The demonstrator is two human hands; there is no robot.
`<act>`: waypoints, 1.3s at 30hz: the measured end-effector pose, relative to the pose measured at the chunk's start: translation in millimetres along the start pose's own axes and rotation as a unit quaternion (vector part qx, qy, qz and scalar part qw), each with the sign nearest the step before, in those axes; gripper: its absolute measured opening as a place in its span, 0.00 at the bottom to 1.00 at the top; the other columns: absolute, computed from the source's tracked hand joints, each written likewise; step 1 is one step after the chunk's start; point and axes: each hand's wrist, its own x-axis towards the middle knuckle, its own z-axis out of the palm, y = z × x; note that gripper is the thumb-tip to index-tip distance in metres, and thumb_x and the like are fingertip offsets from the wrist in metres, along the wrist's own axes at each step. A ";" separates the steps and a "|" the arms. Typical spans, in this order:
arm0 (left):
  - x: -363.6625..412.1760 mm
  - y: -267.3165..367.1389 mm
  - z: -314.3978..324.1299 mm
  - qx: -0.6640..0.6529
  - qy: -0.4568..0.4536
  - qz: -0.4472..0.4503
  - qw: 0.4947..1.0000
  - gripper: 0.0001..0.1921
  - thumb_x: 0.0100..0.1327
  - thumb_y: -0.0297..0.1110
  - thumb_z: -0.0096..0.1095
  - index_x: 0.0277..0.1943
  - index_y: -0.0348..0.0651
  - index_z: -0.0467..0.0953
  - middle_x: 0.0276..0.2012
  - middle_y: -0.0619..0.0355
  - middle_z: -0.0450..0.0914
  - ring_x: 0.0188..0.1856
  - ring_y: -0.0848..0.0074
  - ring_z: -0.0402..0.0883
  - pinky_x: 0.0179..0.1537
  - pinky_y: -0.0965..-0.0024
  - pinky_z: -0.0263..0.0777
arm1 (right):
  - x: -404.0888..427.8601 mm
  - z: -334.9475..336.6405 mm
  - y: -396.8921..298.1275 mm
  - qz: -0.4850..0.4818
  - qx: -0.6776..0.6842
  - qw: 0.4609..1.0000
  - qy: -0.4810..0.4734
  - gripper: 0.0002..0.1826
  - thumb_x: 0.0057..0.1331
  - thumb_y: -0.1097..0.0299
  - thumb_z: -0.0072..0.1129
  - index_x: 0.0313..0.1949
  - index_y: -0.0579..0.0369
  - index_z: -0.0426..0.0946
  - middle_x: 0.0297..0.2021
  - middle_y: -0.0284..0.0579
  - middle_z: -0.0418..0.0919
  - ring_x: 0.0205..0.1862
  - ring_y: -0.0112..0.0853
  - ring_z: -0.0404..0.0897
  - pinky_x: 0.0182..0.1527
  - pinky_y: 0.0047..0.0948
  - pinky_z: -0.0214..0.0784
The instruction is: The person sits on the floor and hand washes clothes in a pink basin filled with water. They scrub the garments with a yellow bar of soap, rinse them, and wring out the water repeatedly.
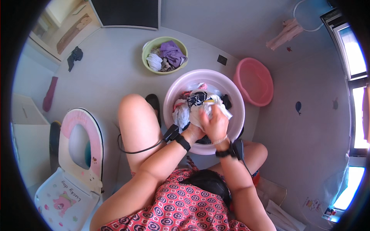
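Observation:
A large pink plastic basin [238, 115] stands between my knees, with wet clothes in it: pale blue cloth [182, 114], a dark patterned garment [198, 98] and dark cloth. My right hand [215, 122] is over the basin, slightly blurred, its fingers closed on a white garment [222, 106] with a small yellow patch. Under and left of it, my left hand [196, 131] touches the same white cloth; its fingers are hidden behind the cloth and my right hand. Both wrists wear black straps.
A green basin [144, 62] holds purple and white clothes. Right of the large basin, a pink basin [255, 82] leans by the wall. A toilet [96, 141] with its lid open stands at left. A dark cloth [75, 56] and a maroon item [50, 95] lie on the floor.

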 end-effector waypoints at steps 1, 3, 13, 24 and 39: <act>0.3 -4.1 0.1 -0.087 0.050 -0.058 0.993 0.25 0.76 0.55 0.48 0.66 0.50 0.70 0.60 0.62 0.77 0.62 0.74 0.76 0.63 0.65 0.70 | 11.7 6.7 5.5 0.035 0.018 0.999 0.021 0.16 0.66 0.57 0.63 0.37 0.59 0.75 0.27 0.59 0.80 0.31 0.57 0.81 0.33 0.47 0.72; 1.1 -7.0 2.4 -0.035 -0.021 0.060 0.997 0.25 0.74 0.55 0.51 0.65 0.50 0.71 0.61 0.64 0.76 0.62 0.75 0.75 0.63 0.66 0.70 | 28.7 15.8 15.2 0.067 0.015 0.994 0.090 0.16 0.67 0.58 0.62 0.35 0.59 0.74 0.26 0.59 0.79 0.29 0.57 0.80 0.31 0.48 0.71; 1.2 11.5 -13.2 -0.103 -0.018 -0.037 0.994 0.29 0.76 0.58 0.44 0.67 0.45 0.69 0.61 0.55 0.76 0.61 0.68 0.77 0.64 0.62 0.71 | -8.9 14.4 4.6 -0.013 0.092 0.996 -0.003 0.16 0.66 0.57 0.61 0.30 0.58 0.76 0.21 0.58 0.77 0.25 0.55 0.80 0.30 0.47 0.71; 11.1 5.8 -14.9 -0.083 -0.050 0.022 0.995 0.26 0.75 0.53 0.46 0.64 0.41 0.72 0.58 0.53 0.79 0.58 0.68 0.79 0.62 0.63 0.72 | -14.0 10.9 19.4 0.081 0.099 0.989 -0.068 0.20 0.71 0.53 0.56 0.36 0.61 0.79 0.22 0.62 0.78 0.25 0.53 0.81 0.29 0.46 0.72; 18.0 21.2 -16.9 -0.048 -0.005 0.066 0.997 0.25 0.75 0.53 0.45 0.63 0.45 0.73 0.61 0.55 0.78 0.60 0.64 0.79 0.64 0.58 0.72 | 3.5 -41.9 56.2 0.273 0.615 0.738 0.046 0.17 0.72 0.68 0.58 0.58 0.58 0.72 0.45 0.38 0.80 0.45 0.26 0.81 0.49 0.27 0.75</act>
